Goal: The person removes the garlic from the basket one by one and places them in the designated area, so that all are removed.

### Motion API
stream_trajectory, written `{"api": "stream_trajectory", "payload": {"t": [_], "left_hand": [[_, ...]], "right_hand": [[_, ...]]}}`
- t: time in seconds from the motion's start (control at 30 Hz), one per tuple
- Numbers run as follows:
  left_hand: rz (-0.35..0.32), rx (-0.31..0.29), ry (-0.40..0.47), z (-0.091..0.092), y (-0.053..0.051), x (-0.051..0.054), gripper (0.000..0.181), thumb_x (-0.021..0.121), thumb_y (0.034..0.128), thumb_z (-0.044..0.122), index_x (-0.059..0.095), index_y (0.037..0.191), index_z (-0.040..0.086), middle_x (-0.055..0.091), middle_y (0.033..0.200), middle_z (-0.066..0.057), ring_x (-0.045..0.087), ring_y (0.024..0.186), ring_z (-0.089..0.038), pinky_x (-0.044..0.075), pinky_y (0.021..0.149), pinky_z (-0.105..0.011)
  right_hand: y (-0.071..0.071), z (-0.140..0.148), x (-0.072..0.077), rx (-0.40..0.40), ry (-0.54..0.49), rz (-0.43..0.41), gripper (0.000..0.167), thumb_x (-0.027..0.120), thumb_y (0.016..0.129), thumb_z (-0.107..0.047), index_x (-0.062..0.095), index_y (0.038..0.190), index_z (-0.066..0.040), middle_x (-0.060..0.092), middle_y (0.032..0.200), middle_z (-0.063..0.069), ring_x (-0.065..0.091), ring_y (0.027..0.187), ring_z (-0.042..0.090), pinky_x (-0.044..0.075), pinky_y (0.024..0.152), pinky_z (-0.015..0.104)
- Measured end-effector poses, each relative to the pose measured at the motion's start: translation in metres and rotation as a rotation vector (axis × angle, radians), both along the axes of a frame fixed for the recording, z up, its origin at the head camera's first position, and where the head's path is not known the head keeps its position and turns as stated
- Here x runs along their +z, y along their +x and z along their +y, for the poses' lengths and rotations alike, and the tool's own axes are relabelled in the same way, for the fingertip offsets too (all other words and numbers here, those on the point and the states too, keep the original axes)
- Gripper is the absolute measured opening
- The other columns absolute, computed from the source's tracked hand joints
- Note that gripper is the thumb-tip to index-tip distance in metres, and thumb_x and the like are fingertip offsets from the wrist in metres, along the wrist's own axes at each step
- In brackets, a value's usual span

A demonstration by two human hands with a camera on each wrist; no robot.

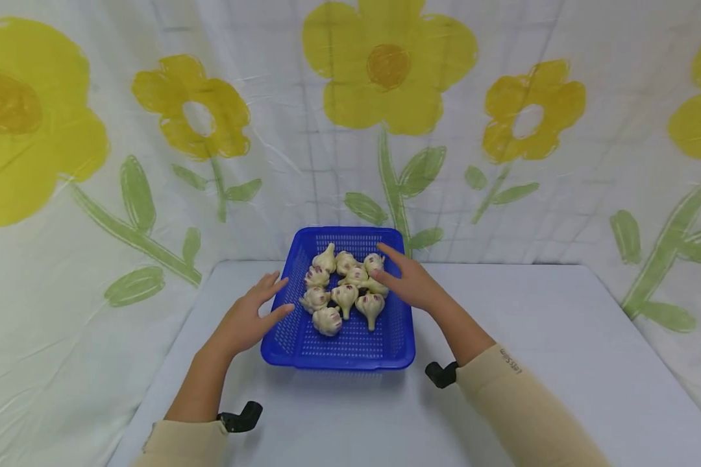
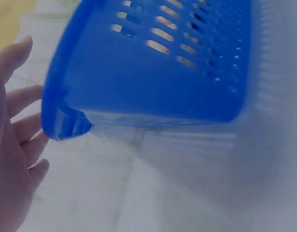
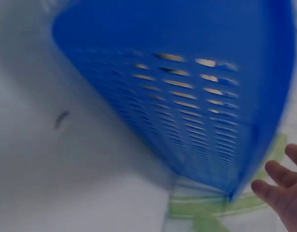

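Note:
A blue plastic basket (image 1: 339, 363) with slotted walls stands on the white table, holding several whole garlic bulbs (image 1: 344, 297) with purple-marked white skins. My left hand (image 1: 246, 323) is at the basket's left rim, fingers spread and thumb reaching over the edge; whether it touches the rim is unclear. On the other side my right hand (image 1: 411, 284) hovers over the right rim, fingers extended above the garlic, gripping nothing. The left wrist view shows the basket's side wall (image 2: 138, 82) beside the left fingers. In the right wrist view, the right fingers (image 3: 278, 181) are apart from the basket wall.
The white tabletop (image 1: 514, 337) extends on both sides of the basket. Behind it hangs a white curtain (image 1: 280, 175) printed with yellow flowers and green leaves. Small black wrist devices (image 1: 242, 417) sit at both sleeve cuffs.

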State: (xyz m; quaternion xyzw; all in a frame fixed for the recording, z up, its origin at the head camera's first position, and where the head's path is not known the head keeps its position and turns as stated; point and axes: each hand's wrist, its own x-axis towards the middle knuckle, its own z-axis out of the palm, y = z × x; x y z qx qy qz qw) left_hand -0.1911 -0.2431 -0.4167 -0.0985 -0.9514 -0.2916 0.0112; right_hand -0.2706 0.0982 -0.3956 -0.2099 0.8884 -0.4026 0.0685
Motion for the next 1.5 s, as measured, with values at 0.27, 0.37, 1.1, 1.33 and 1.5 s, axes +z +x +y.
{"api": "stream_trajectory", "payload": {"t": [0.27,0.37,1.1,1.33,1.5], "left_hand": [[0.094,0.024,0.081,-0.004,0.024,-0.028,0.065,0.062,0.0915,0.052,0.052,0.144,0.015,0.040,0.156,-0.005,0.035,0.145,-0.032,0.036,0.111,-0.059],[0.121,0.035,0.119,-0.007,0.030,-0.035,0.061,0.067,0.0908,0.045,0.056,0.140,0.011,0.045,0.153,-0.005,0.042,0.141,-0.032,0.040,0.109,-0.055],[0.392,-0.070,-0.034,-0.021,0.035,-0.049,0.066,0.086,0.0722,0.039,0.067,0.126,0.006,0.061,0.137,-0.008,0.059,0.124,-0.034,0.052,0.095,-0.048],[0.354,-0.071,-0.067,-0.020,0.039,-0.048,0.075,0.084,0.0721,0.044,0.062,0.133,0.007,0.056,0.142,-0.010,0.054,0.127,-0.043,0.049,0.098,-0.056],[0.386,-0.075,-0.069,-0.019,0.039,-0.050,0.075,0.086,0.0702,0.042,0.062,0.132,0.006,0.058,0.141,-0.011,0.055,0.126,-0.042,0.050,0.097,-0.054]], "right_hand": [[0.007,-0.010,-0.027,0.047,0.065,0.036,0.075,0.061,0.092,-0.053,0.036,0.154,-0.019,0.036,0.158,0.006,0.031,0.146,0.034,0.032,0.115,0.060],[0.008,-0.015,-0.030,0.067,0.112,0.057,0.072,0.064,0.092,-0.048,0.039,0.152,-0.015,0.039,0.156,0.008,0.034,0.145,0.034,0.034,0.114,0.059],[0.012,-0.037,-0.043,0.105,0.661,0.303,0.052,0.079,0.082,-0.035,0.066,0.128,-0.015,0.066,0.127,0.000,0.063,0.114,0.021,0.053,0.100,0.041],[0.012,-0.040,-0.045,0.105,0.753,0.338,0.040,0.078,0.083,-0.039,0.070,0.116,-0.018,0.070,0.113,-0.003,0.066,0.101,0.018,0.054,0.095,0.038],[0.011,-0.040,-0.045,0.104,0.796,0.367,0.029,0.077,0.083,-0.039,0.072,0.102,-0.018,0.070,0.097,-0.003,0.067,0.089,0.016,0.056,0.089,0.039]]}}
